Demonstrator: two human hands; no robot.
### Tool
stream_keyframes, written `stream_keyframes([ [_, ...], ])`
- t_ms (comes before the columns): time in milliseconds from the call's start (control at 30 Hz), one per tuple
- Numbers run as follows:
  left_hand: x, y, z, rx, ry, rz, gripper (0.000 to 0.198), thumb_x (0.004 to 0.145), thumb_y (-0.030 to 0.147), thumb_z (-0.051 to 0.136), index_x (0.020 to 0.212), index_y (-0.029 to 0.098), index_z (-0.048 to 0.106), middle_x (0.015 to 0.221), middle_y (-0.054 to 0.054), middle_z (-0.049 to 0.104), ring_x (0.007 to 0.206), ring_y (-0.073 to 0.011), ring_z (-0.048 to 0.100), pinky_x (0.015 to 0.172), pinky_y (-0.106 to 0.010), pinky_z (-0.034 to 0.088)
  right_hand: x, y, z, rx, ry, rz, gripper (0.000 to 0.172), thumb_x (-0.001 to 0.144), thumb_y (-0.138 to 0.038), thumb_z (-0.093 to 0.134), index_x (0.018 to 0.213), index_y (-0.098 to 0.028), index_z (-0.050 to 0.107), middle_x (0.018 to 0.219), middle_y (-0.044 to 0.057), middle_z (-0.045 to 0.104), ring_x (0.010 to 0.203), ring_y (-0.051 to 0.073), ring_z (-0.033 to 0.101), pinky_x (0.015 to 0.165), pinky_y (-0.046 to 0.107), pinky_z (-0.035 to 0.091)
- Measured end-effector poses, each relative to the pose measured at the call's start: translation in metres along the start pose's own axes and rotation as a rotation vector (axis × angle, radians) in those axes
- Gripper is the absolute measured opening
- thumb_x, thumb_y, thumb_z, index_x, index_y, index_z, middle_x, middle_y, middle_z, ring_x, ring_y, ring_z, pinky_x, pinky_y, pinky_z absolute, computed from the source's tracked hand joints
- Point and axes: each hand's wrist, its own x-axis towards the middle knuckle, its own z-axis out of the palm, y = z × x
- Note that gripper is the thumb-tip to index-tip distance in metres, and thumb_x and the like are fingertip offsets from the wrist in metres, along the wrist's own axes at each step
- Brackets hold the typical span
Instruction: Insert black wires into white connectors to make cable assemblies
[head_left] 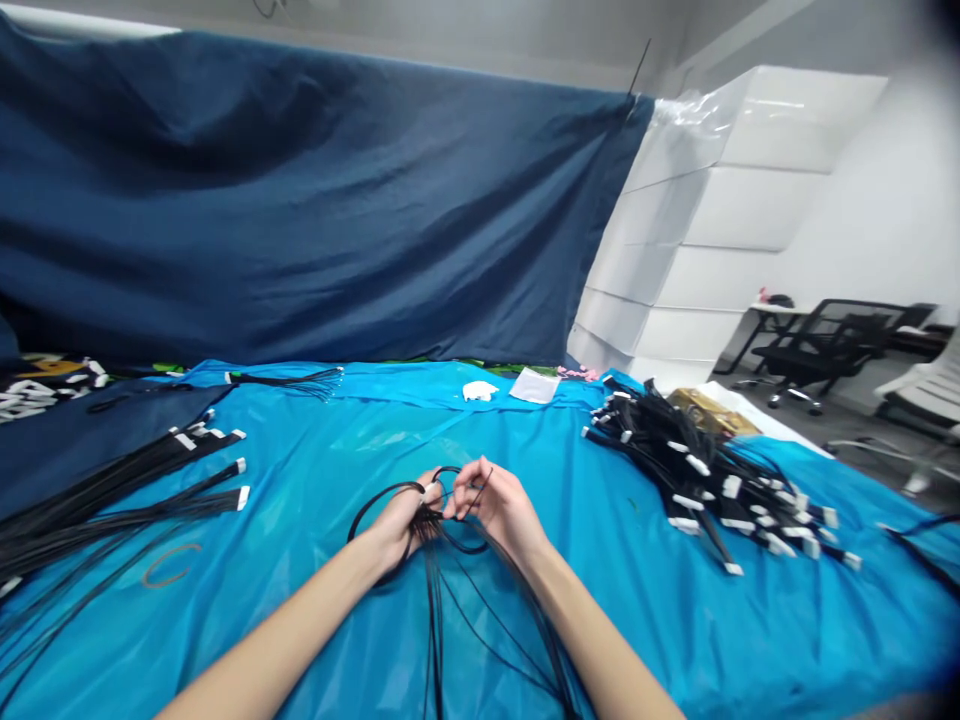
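Observation:
Black cables (435, 590) hang in strands from between my two hands, with loops curling out on both sides. My left hand (409, 515) is closed around the gathered part of the bundle, and a small white piece shows at its fingertips. Thumb and fingers of my right hand (491, 500) pinch a thin black strand (486, 480) whose end sticks up past them. More strands run down along the inside of my right forearm. Where the cables cross between the fingers is partly hidden.
Black cable bundles with white connectors (202, 490) lie at left, with a brown loop (172, 566) beside them. A larger connector-ended pile (697, 470) is at right. White scraps (534, 386) lie on the blue sheet (322, 440) near a dark blue curtain (315, 210).

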Motion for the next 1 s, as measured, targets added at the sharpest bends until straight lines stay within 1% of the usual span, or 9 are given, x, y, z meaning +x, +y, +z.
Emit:
stream_keyframes([
  [67,0.003,-0.001,-0.003,-0.015,0.021,-0.018,0.015,0.062,0.013,0.059,0.074,0.017,0.051,0.045,0.01,0.033,0.034,-0.0032,0.032,0.037,-0.015,0.026,0.002,0.002,0.0,-0.016,0.01,-0.012,0.039,0.075,-0.051,0.055,0.068,-0.012,0.058,0.049,0.0,0.056,0.044,0.012,0.057,0.046,0.021,0.04],
  [200,0.002,0.0,-0.008,0.06,-0.029,-0.065,0.016,0.062,0.021,0.064,0.072,0.017,0.053,0.045,0.01,0.032,0.036,-0.0031,0.031,0.037,-0.016,0.022,0.002,0.004,0.0,0.009,-0.026,0.033,0.04,0.073,-0.052,0.055,0.06,-0.014,0.054,0.035,-0.006,0.043,0.029,0.01,0.045,0.035,0.02,0.028],
  [300,-0.006,0.003,-0.004,0.103,-0.079,-0.082,0.02,0.061,0.028,0.067,0.068,0.017,0.052,0.046,0.01,0.03,0.036,-0.0028,0.028,0.037,-0.016,0.02,-0.001,0.0,0.001,0.053,-0.069,0.076,0.035,0.072,-0.047,0.057,0.058,-0.015,0.053,0.03,-0.008,0.035,0.024,0.007,0.035,0.035,0.02,0.026],
  [433,-0.014,0.008,0.003,0.167,-0.083,-0.07,0.031,0.062,0.039,0.066,0.06,0.017,0.044,0.046,0.009,0.03,0.037,-0.0034,0.028,0.037,-0.017,0.022,-0.003,-0.011,-0.002,0.115,-0.098,0.149,0.028,0.075,-0.04,0.052,0.061,-0.016,0.054,0.032,-0.01,0.029,0.025,0.004,0.024,0.035,0.018,0.025],
  [533,-0.012,0.008,0.001,0.223,-0.087,-0.036,0.034,0.062,0.041,0.065,0.058,0.017,0.042,0.045,0.009,0.03,0.036,-0.0035,0.026,0.037,-0.017,0.02,-0.002,-0.016,-0.009,0.129,-0.119,0.212,0.023,0.078,-0.036,0.046,0.071,-0.016,0.055,0.042,-0.009,0.038,0.026,0.002,0.018,0.032,0.016,0.018],
  [633,-0.007,0.009,-0.003,0.253,-0.077,-0.016,0.033,0.061,0.04,0.067,0.06,0.018,0.042,0.045,0.01,0.03,0.037,-0.0031,0.021,0.037,-0.017,0.018,0.0,-0.019,-0.017,0.11,-0.131,0.259,0.021,0.08,-0.033,0.043,0.082,-0.016,0.056,0.055,-0.006,0.049,0.027,0.0,0.017,0.031,0.015,0.012],
  [733,-0.005,0.013,-0.006,0.308,-0.068,-0.019,0.034,0.061,0.041,0.067,0.06,0.018,0.042,0.045,0.01,0.03,0.038,-0.0034,0.02,0.037,-0.018,0.016,0.001,-0.02,-0.026,0.087,-0.131,0.302,0.018,0.08,-0.026,0.044,0.088,-0.016,0.057,0.063,-0.004,0.053,0.029,-0.001,0.017,0.031,0.013,0.013],
  [867,-0.008,0.024,-0.011,0.455,-0.069,-0.031,0.038,0.062,0.045,0.065,0.054,0.017,0.04,0.046,0.007,0.031,0.039,-0.0043,0.022,0.038,-0.019,0.015,0.001,-0.017,-0.034,0.073,-0.107,0.343,0.017,0.075,-0.015,0.048,0.09,-0.015,0.058,0.07,-0.002,0.057,0.032,-0.003,0.017,0.032,0.011,0.015],
  [1000,-0.011,0.032,-0.015,0.517,-0.126,-0.053,0.041,0.06,0.045,0.065,0.051,0.019,0.035,0.045,0.008,0.028,0.039,-0.0048,0.02,0.038,-0.02,0.015,0.0,-0.013,-0.033,0.051,-0.083,0.346,0.02,0.075,-0.014,0.053,0.095,-0.015,0.059,0.075,0.0,0.06,0.032,-0.004,0.017,0.031,0.01,0.015],
])
